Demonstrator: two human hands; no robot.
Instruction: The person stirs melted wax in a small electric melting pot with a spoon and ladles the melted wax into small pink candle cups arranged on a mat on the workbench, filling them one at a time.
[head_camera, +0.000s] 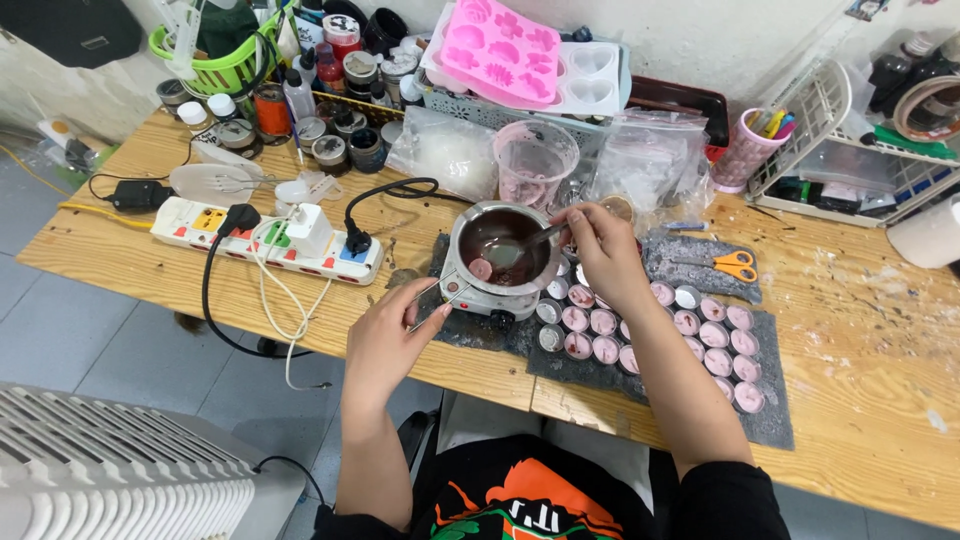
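Right hand pinches spoon, handle running toward 3 o'clock, bowl inside melting pot; left hand at 7 o'clock grips tweezers pointing at pot; filled tealight cups at 4 o'clock.

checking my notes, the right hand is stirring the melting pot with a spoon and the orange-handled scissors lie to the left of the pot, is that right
Not quite. In the head view the scissors lie to the right of the melting pot, on the grey mat. The rest holds: the right hand holds a spoon in the pot.
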